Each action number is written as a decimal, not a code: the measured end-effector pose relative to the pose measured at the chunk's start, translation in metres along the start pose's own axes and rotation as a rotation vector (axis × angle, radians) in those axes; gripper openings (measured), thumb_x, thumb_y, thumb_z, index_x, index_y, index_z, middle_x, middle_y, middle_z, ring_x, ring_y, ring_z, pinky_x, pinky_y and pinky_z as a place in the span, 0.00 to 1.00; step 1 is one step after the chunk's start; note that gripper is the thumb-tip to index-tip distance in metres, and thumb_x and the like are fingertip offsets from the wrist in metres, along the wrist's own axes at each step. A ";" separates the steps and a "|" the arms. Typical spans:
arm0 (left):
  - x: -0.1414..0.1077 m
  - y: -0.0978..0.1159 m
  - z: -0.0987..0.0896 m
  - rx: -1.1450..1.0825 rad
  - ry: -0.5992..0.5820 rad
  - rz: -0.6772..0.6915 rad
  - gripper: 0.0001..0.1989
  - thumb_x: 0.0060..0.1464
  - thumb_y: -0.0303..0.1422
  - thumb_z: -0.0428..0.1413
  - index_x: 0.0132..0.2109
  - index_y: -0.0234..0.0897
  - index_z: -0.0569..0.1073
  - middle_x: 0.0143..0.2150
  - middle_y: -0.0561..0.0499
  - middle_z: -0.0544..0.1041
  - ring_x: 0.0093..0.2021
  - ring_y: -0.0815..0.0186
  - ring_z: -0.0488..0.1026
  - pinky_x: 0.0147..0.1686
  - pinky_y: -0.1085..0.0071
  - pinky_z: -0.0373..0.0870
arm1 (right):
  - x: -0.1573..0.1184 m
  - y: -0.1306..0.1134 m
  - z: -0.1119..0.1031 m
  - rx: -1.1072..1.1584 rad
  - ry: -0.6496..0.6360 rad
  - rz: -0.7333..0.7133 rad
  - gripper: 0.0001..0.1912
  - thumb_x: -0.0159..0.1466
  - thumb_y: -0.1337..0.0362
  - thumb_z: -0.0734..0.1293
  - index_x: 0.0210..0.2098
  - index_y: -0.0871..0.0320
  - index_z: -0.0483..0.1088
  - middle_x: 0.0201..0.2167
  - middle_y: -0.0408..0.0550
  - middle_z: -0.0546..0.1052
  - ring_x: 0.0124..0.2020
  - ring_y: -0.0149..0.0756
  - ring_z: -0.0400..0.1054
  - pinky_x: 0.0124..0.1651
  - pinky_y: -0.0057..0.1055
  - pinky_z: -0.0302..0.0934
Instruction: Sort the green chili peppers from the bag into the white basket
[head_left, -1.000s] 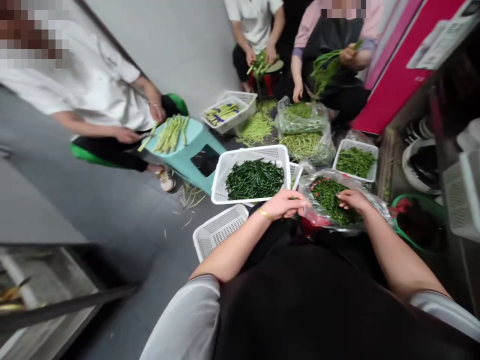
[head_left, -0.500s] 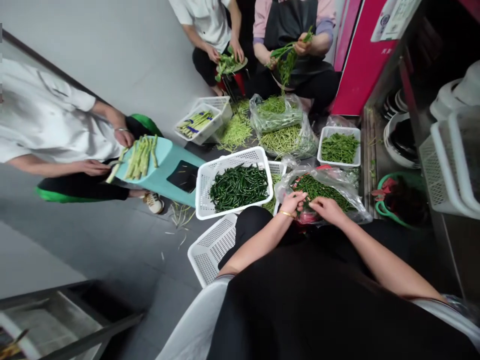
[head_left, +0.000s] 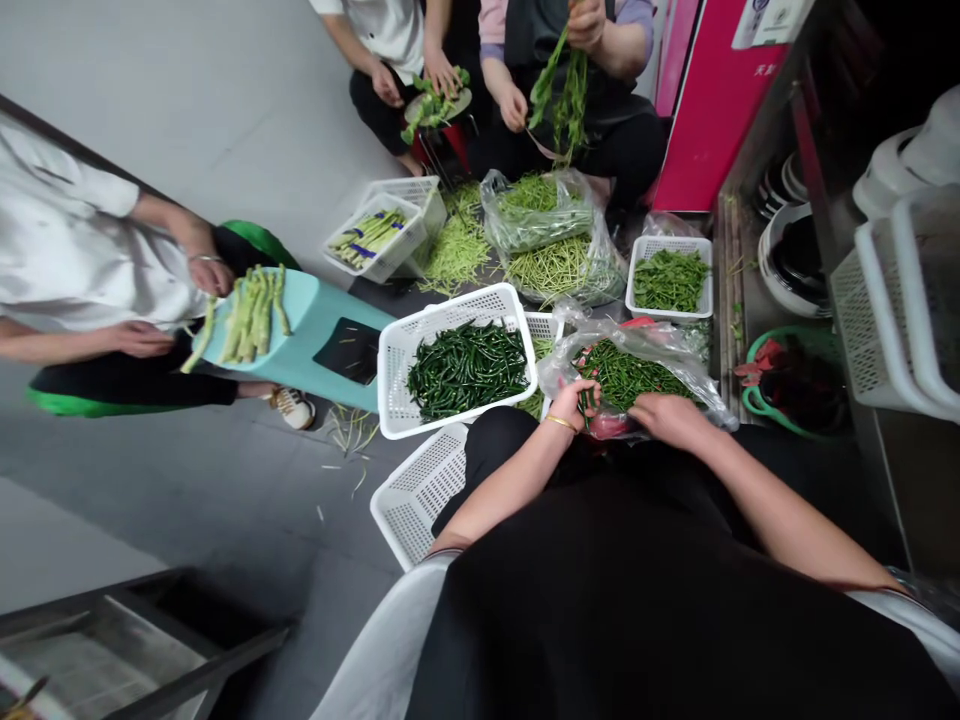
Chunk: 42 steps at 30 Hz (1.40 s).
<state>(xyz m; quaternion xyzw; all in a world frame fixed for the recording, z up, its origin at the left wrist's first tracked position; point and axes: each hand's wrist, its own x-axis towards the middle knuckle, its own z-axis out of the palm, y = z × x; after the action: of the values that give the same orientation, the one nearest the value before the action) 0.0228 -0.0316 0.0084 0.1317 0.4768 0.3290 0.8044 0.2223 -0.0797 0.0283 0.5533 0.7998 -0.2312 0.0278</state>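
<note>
Thin green chillies (head_left: 634, 372) fill a clear plastic bag (head_left: 709, 392) in front of my lap. At the bag's left side, my left hand (head_left: 573, 403) is curled round a few green chillies, their tips showing by the fingers. My right hand (head_left: 671, 420) is closed at the bag's near edge, fingers bent down; whatever they grip is hidden. Left of the bag stands a white basket (head_left: 390, 385) holding a heap of dark green chillies (head_left: 471, 368). Something red (head_left: 609, 427) shows at the bag's near side, between my hands.
A white basket (head_left: 401, 500) lies by my left knee. Co-workers sit around: one at a turquoise stool (head_left: 330, 300) with peeled stems, two at the back with greens. A basket of leaves (head_left: 670, 280), a green colander (head_left: 757, 400) and a metal shelf (head_left: 877, 470) stand right.
My hands have moved apart, the right one shifting right to the bag's edge. Chillies now show in my left hand. The co-worker at the back has raised the greens. The view has shifted slightly.
</note>
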 end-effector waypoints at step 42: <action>-0.033 -0.031 0.015 0.140 -0.246 0.145 0.30 0.31 0.50 0.72 0.27 0.31 0.68 0.21 0.57 0.67 0.16 0.82 0.52 0.14 0.80 0.43 | -0.021 -0.036 0.005 0.672 0.723 -0.141 0.12 0.68 0.58 0.65 0.30 0.55 0.72 0.27 0.45 0.72 0.29 0.35 0.66 0.33 0.32 0.61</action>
<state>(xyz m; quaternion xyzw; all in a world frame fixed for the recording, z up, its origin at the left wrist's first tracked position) 0.0373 -0.0751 0.0220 0.2606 0.3858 0.3337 0.8197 0.1969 -0.1096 0.0426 0.5211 0.6748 -0.2708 -0.4469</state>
